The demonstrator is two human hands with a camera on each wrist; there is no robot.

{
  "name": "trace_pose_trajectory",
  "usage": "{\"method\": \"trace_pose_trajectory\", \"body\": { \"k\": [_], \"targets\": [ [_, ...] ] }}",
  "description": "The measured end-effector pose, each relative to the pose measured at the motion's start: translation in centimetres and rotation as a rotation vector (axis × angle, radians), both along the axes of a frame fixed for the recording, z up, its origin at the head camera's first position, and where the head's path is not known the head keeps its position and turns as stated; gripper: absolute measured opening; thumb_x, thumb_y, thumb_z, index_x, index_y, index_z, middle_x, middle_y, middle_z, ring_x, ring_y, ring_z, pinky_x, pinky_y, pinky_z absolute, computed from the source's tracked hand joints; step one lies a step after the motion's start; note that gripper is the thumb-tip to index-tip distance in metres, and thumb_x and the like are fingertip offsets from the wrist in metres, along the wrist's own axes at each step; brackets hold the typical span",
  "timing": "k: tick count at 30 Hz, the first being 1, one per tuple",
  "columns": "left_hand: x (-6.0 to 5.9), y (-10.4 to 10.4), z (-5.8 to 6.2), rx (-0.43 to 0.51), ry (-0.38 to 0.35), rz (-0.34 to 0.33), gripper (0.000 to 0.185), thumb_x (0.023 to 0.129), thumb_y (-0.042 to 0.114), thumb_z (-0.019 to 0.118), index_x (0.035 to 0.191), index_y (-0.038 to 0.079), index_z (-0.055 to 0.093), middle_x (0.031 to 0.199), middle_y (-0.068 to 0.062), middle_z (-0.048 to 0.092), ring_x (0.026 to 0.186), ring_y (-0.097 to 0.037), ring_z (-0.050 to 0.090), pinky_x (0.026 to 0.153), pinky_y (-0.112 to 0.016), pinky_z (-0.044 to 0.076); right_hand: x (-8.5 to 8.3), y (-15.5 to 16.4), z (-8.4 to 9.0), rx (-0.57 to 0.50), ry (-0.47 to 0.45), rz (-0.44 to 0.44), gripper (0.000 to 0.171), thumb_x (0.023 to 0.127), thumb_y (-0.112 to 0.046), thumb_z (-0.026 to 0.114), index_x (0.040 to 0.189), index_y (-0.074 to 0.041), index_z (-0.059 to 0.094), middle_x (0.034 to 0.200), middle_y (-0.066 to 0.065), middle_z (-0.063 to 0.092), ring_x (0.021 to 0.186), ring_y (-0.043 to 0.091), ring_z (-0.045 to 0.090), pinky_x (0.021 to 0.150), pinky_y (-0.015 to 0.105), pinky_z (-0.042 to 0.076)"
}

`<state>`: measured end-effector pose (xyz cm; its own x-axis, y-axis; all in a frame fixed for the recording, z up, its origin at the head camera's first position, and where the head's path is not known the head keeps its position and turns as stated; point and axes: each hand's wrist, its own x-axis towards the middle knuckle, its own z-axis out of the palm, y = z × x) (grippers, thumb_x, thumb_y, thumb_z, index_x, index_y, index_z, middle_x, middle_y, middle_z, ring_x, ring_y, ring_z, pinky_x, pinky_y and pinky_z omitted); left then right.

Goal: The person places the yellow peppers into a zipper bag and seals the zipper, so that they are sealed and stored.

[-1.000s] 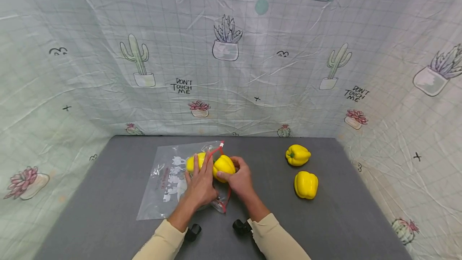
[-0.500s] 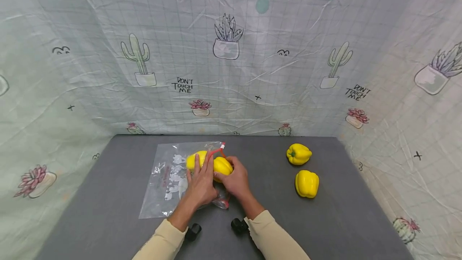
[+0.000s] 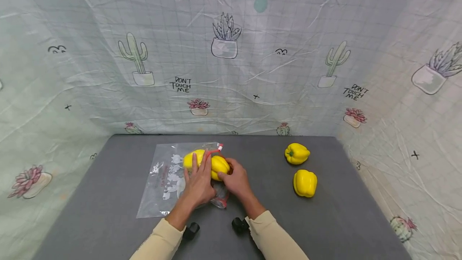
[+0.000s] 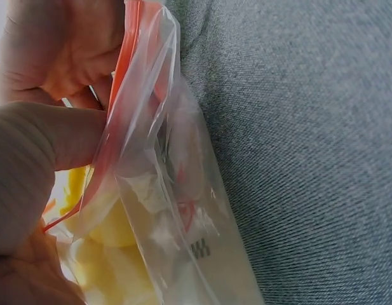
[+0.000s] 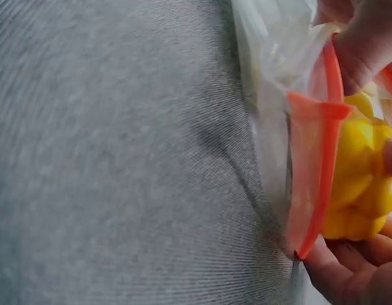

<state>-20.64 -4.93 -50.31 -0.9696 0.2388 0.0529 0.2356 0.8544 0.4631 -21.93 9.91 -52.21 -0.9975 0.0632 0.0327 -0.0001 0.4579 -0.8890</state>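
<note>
Two peppers: your right hand (image 3: 236,179) curls round one pepper (image 3: 219,167), firm but slick; left fingers (image 3: 196,167) pinch the floppy bag (image 3: 166,179) rim.

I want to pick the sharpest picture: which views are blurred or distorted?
Head view: sharp, wide-angle bending at edges, even light. Left wrist view: bag fairly clear, left hand close and soft. Right wrist view: table smeared by blur, pepper soft.
</note>
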Motion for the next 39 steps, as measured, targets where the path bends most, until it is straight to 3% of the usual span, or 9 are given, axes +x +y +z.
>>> {"method": "trace_pose_trajectory", "body": {
  "k": [6,11,14,22,29,35,39],
  "targets": [
    [0.0,-0.4,-0.2,-0.001,-0.023,0.005,0.115,0.068,0.006,0.082,0.167,0.008,0.021,0.178,-0.006,0.009,0.162,-0.048,-0.002,0.118,-0.083,0.007,0.0,-0.3,-0.2,0.06,0.002,0.032,0.057,0.094,-0.021,0.076,0.146,-0.006,0.058,0.136,0.017,0.068,0.113,0.031,0.067,0.1,0.05,0.056],
    [0.1,-0.4,-0.1,-0.002,-0.035,0.003,0.114,0.069,0.005,0.081,0.167,0.008,0.021,0.179,-0.005,0.007,0.163,-0.047,-0.004,0.119,-0.082,0.004,-0.3,-0.2,-0.3,-0.003,-0.024,-0.026,0.047,0.09,-0.014,0.076,0.132,0.002,0.062,0.12,0.019,0.069,0.104,0.031,0.069,0.093,0.047,0.06],
    [0.0,-0.3,0.0,-0.006,-0.029,0.002,0.115,0.068,0.004,0.079,0.167,0.009,0.021,0.178,-0.005,0.009,0.163,-0.047,-0.004,0.119,-0.083,0.005,-0.5,-0.1,-0.3,0.015,0.0,-0.04,0.043,0.088,-0.012,0.078,0.126,0.004,0.064,0.113,0.018,0.067,0.099,0.028,0.068,0.09,0.044,0.06],
    [-0.3,0.1,0.3,-0.018,-0.022,-0.001,0.117,0.067,0.005,0.083,0.167,0.008,0.021,0.178,-0.008,0.012,0.162,-0.048,-0.001,0.118,-0.083,0.006,-0.7,0.2,0.2,0.106,0.031,-0.011,0.04,0.089,-0.015,0.079,0.125,-0.001,0.069,0.087,0.009,0.068,0.073,0.015,0.056,0.067,0.028,0.05],
    [-0.4,-0.1,0.2,-0.002,-0.004,-0.018,0.115,0.067,0.004,0.08,0.166,0.006,0.022,0.178,-0.008,0.011,0.162,-0.049,0.0,0.117,-0.084,0.006,-0.8,0.3,0.4,0.086,0.002,-0.016,0.037,0.089,-0.012,0.077,0.121,0.004,0.069,0.092,0.01,0.077,0.076,0.018,0.067,0.071,0.035,0.059],
    [-0.3,-0.2,0.4,0.003,0.002,-0.027,0.113,0.068,0.004,0.08,0.166,0.006,0.023,0.177,-0.009,0.013,0.162,-0.049,0.003,0.116,-0.085,0.008,-1.0,0.1,0.3,0.082,0.003,-0.007,0.038,0.092,-0.017,0.079,0.125,-0.001,0.071,0.1,0.011,0.079,0.09,0.025,0.074,0.079,0.04,0.062],
    [-0.3,-0.3,0.4,-0.003,-0.005,-0.026,0.114,0.068,0.005,0.081,0.166,0.006,0.022,0.177,-0.009,0.013,0.162,-0.048,0.003,0.117,-0.085,0.008,-1.3,0.0,0.0,0.021,0.009,-0.023,0.036,0.09,-0.014,0.08,0.123,-0.001,0.072,0.1,0.012,0.078,0.089,0.024,0.075,0.08,0.04,0.062]
  ]
}}
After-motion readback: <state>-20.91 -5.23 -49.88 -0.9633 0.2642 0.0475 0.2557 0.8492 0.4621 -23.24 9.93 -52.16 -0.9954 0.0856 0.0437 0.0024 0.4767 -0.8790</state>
